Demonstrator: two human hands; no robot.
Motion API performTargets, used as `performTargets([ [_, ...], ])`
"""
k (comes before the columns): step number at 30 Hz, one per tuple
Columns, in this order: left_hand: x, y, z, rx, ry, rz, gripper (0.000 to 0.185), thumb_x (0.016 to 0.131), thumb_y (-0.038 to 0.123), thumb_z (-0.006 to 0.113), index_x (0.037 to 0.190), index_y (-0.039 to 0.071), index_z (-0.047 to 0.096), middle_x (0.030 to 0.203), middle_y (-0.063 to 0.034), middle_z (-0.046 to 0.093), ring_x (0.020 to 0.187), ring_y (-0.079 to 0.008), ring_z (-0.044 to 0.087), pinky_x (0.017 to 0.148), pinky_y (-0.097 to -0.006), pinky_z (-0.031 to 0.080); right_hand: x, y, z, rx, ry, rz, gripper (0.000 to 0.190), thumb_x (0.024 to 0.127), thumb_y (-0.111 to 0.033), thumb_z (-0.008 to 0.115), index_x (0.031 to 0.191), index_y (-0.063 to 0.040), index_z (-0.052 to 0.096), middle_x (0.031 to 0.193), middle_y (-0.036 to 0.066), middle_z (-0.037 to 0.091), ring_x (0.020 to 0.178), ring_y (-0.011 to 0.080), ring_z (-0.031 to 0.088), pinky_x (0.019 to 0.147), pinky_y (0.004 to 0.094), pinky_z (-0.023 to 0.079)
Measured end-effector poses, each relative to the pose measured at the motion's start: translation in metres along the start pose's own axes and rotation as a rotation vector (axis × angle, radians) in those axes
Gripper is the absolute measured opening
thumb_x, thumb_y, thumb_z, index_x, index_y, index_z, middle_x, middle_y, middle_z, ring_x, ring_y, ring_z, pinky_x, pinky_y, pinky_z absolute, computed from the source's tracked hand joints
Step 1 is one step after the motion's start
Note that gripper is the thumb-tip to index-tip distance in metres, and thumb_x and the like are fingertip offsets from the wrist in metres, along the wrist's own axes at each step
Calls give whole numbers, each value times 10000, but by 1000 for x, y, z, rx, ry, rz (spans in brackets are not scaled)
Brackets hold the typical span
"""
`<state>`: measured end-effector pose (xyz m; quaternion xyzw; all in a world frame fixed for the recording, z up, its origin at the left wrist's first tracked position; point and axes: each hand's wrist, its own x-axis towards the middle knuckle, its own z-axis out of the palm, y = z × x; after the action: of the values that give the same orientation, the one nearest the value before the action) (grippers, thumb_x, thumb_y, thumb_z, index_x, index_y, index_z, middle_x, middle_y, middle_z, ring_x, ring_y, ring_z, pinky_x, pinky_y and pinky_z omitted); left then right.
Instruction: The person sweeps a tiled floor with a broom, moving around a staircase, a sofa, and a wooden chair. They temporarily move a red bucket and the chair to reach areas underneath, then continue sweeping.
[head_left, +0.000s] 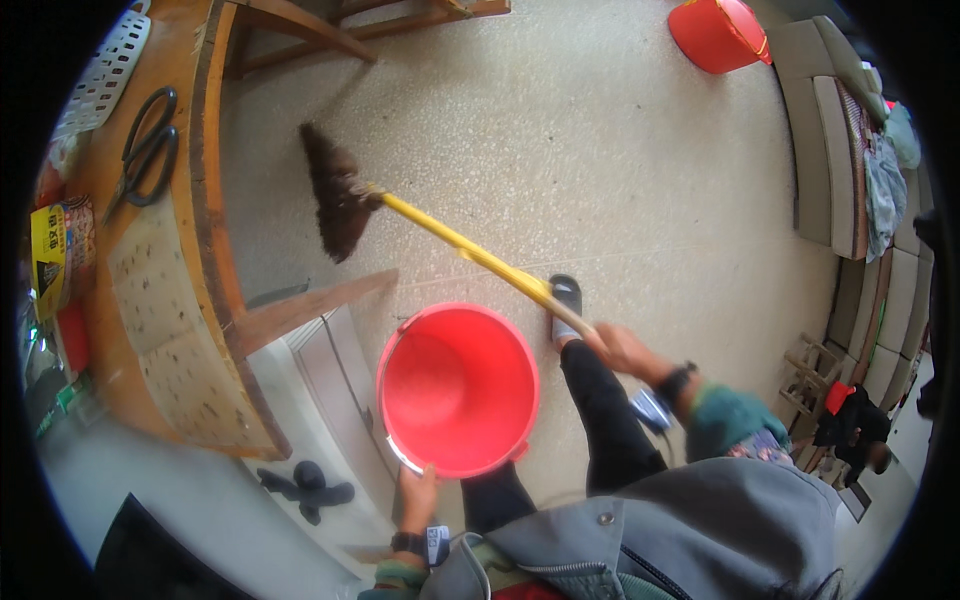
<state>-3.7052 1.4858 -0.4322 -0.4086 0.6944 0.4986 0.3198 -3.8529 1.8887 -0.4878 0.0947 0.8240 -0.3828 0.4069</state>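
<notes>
My left hand (418, 496) grips a red plastic bucket (495, 390) at its near rim, beside the metal bail handle. The bucket is tilted so that its inside faces me, and I see nothing in it. My right hand (628, 351) is closed around the upper end of a broom's yellow handle (457, 241). The handle slants away to the far left. Its dark, slightly blurred bristle head (337, 196) is over the speckled floor (600, 150), near the wooden table; whether it touches the floor I cannot tell.
On the wooden table (214, 330) at left lie black-handled scissors (150, 150), a dark-spotted sheet (176, 322) and a white plastic basket (109, 67). A red container (712, 37) stands far right, near a sofa (814, 135). A wooden stool (806, 375) and another person (855, 427) are at right.
</notes>
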Motion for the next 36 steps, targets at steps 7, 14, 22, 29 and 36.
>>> performTargets([
  [7,-9,17,6,29,3,-21,338,812,26,490,1128,-1,372,956,-93,540,713,-140,577,527,-225,509,43,52,-6,-141,47,79,475,838,-438,429,732,12,539,702,249,544,694,416,525,623,470,400],
  [14,-5,51,28,33,11,-63,354,811,32,491,1140,8,362,973,-99,540,729,-156,591,513,-230,517,-130,160,-62,-76,164,404,433,856,-394,414,738,9,522,744,252,531,707,409,511,609,457,386],
  [22,24,142,65,-171,-35,-78,321,847,76,473,1152,60,375,988,-72,542,773,-167,583,567,-264,507,-270,257,-61,-130,289,442,441,882,-390,367,734,13,471,612,231,500,562,369,507,511,444,379],
  [29,117,215,78,-562,-48,16,220,848,90,474,1060,35,456,958,-99,569,780,-221,582,627,-341,499,-283,249,-74,56,291,498,423,884,-410,357,724,-28,441,489,103,447,381,200,455,373,345,361],
  [36,251,263,43,-1105,55,54,218,840,113,489,1026,6,455,959,-143,551,871,-270,559,747,-380,501,-278,184,-78,362,220,985,388,877,-419,376,752,-54,421,482,54,437,363,152,436,332,294,359],
])
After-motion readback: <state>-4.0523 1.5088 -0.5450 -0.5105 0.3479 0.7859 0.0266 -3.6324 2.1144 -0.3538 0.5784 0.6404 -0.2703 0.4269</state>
